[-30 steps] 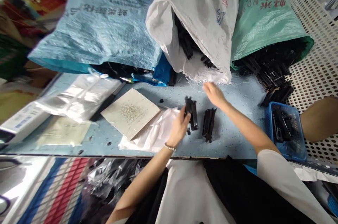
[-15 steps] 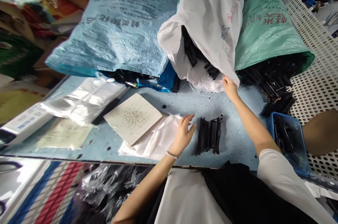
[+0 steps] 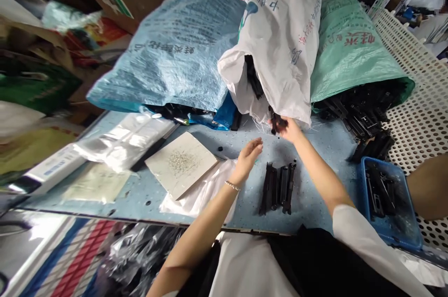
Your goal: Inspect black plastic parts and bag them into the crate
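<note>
My right hand (image 3: 290, 130) is closed on black plastic parts (image 3: 275, 120) at the mouth of the white woven sack (image 3: 280, 40). How many it holds cannot be made out. My left hand (image 3: 248, 159) hovers over the table with its fingers stretched out, holding nothing. In front of me several long black plastic pieces (image 3: 278, 188) lie side by side on the speckled blue table (image 3: 315, 171). More black parts show inside the white sack's opening. Left of my left hand, a square beige board (image 3: 181, 162) with small grains on it rests partly on a white plastic bag (image 3: 206, 196).
A blue sack (image 3: 171, 54) lies at the back left, and a green sack (image 3: 353, 49) spills black parts at the right. A blue basket (image 3: 415, 222) holds more parts at the right edge. Clear plastic packaging (image 3: 122, 140) lies at the left.
My right hand has moved from the white sack's lower right edge leftwards to its mouth and taken hold of black parts. My left hand has risen slightly towards the sack. The view has shifted.
</note>
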`<state>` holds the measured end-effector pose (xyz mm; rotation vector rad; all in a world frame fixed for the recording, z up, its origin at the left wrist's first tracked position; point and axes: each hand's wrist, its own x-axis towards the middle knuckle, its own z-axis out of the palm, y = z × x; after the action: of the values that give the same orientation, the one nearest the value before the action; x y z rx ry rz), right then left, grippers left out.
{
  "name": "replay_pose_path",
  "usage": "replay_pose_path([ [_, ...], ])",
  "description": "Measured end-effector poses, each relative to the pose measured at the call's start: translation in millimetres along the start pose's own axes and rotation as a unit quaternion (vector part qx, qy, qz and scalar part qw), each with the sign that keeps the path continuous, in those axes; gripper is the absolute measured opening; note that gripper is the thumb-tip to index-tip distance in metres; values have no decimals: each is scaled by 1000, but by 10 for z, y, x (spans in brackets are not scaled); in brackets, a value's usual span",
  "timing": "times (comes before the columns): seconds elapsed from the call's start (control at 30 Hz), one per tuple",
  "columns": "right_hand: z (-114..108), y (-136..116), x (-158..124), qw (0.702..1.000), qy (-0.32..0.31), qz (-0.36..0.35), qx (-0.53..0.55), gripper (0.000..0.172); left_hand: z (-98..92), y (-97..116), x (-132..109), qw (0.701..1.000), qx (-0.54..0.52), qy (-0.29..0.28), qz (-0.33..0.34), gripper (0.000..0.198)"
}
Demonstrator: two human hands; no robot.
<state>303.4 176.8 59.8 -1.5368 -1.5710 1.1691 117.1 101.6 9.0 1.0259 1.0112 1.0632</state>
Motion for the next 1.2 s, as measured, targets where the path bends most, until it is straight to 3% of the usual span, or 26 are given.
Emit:
replay_pose_path([
  [0.07,217,127,-346,987,-95,7,130,48,18,75,69,992,-107,-39,-44,67],
  [0.1,305,196,-534,966,-152,15,210,50,39,117,69,984,-146,-70,-67,69],
  [0.17,390,303,-884,939,-201,39,276,49,90,199,-4,971,-181,-119,-101,69],
  [0.23,339,323,-1135,962,-169,41,211,46,128,274,-149,974,-165,-118,-102,66],
  [0.3,199,250,-1257,996,-73,-8,54,40,143,343,-320,987,-107,-82,-81,63],
  [0.37,56,125,-1266,986,29,-112,-123,38,140,411,-474,996,-33,-54,-57,63],
  [0.43,-30,4,-1208,933,75,-226,-269,36,129,473,-590,998,26,-55,-28,66],
  [0.5,-52,-75,-1126,876,64,-309,-366,33,119,519,-667,996,49,-69,-17,67],
  [0.57,-33,-108,-1046,835,25,-355,-419,33,111,540,-714,994,33,-91,-58,66],
  [0.63,3,-113,-980,823,-9,-367,-433,37,105,538,-735,990,1,-93,-105,65],
  [0.8,158,-110,-994,877,-21,-287,-384,47,40,533,-672,994,-13,-21,-106,60],
  [0.87,256,-108,-1111,879,-46,-293,-373,45,-21,565,-622,995,-14,17,-95,57],
  [0.93,359,-99,-1254,854,-78,-348,-379,38,-80,601,-576,995,-23,43,-85,52],
  [1.07,473,-88,-1421,783,-124,-457,-403,23,-95,576,-518,993,-36,25,-114,44],
  [1.2,466,-94,-1408,742,-191,-507,-394,32,-14,455,-487,987,-48,1,-153,41],
])
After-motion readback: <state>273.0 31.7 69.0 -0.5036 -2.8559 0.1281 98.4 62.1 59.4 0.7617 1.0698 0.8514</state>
